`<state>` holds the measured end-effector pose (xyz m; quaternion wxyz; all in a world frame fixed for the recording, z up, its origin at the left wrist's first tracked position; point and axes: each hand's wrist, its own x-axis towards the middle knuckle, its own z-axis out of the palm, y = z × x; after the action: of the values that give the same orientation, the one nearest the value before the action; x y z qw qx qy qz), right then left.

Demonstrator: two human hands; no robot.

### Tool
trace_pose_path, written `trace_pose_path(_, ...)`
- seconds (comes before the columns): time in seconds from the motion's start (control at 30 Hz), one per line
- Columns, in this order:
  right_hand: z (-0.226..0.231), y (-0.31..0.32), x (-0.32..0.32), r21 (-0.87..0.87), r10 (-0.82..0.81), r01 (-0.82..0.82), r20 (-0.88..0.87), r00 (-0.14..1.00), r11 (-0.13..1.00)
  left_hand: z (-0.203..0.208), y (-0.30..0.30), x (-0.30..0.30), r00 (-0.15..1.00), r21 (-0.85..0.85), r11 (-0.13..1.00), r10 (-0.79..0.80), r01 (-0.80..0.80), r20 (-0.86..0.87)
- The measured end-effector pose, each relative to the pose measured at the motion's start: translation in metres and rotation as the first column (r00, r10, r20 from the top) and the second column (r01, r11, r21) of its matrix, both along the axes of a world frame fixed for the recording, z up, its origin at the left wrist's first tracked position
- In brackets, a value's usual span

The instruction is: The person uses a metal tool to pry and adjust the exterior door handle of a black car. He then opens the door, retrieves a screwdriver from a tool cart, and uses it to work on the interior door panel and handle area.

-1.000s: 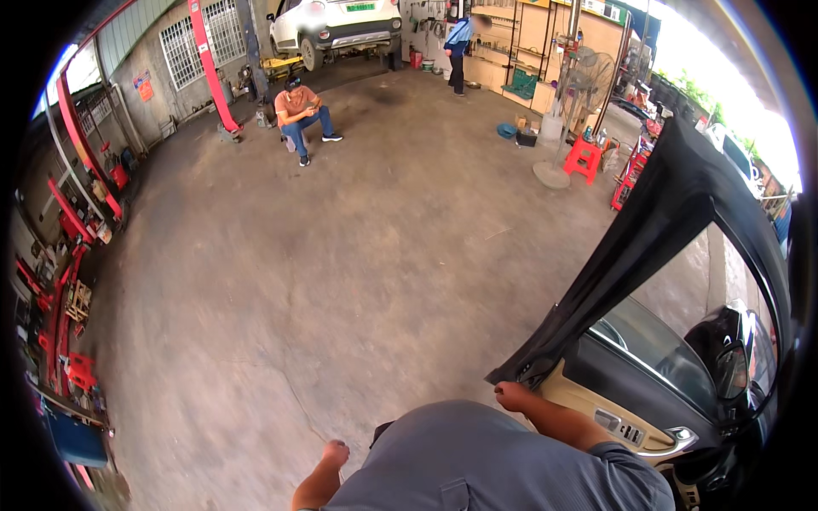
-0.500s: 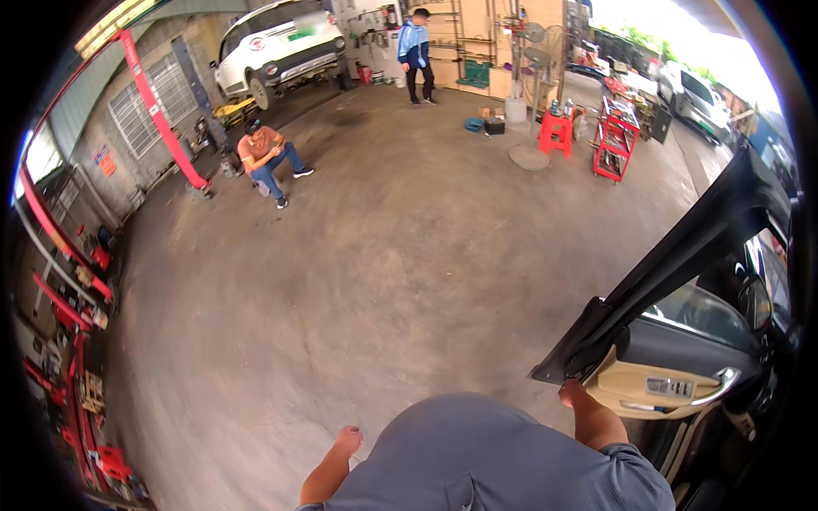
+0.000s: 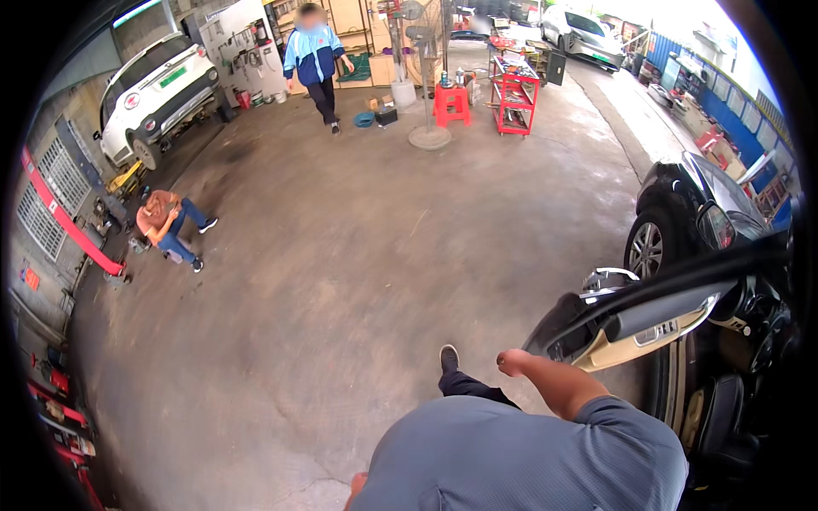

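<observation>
Car door stands open at right, off the black car. Left hand hangs left of door, mostly hidden, grip can't tell. Right hand fisted just beside door's rear edge, contact unclear. Likely mid-swing on the door; next needs a firm hold on that edge.

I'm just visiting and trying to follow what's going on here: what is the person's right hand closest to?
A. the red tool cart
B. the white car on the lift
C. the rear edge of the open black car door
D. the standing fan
C: the right hand sits by the end edge of the open black car door with its beige inner panel, while the cart, fan and white car stand far off across the floor.
</observation>
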<state>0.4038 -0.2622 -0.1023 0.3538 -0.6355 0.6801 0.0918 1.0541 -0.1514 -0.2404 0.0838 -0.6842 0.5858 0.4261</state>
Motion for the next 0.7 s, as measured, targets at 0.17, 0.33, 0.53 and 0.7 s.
trace_pose_path(0.17, -0.064, -0.118, -0.081, 0.355, 0.251, -0.154, -0.246, 0.936, 0.922, 0.037, -0.132, -0.128, 0.990, 0.103, 0.991, 0.096, -0.085, -0.105)
trace_pose_path(0.33, -0.035, -0.268, -0.092, 0.167, 0.072, -0.055, -0.097, 0.993, 0.984, 0.072, -0.252, -0.201, 0.980, 0.015, 0.986, 0.167, -0.167, -0.108)
trace_pose_path(0.53, 0.055, -0.379, -0.132, 0.032, -0.021, 0.016, 0.176, 0.984, 0.999, 0.094, -0.396, -0.287, 0.988, -0.040, 0.993, 0.105, -0.110, -0.112)
trace_pose_path(0.7, 0.045, -0.403, -0.231, -0.018, -0.198, 0.204, 0.162, 0.967, 0.979, 0.116, -0.538, -0.377, 0.988, -0.102, 0.995, -0.013, -0.003, -0.157)
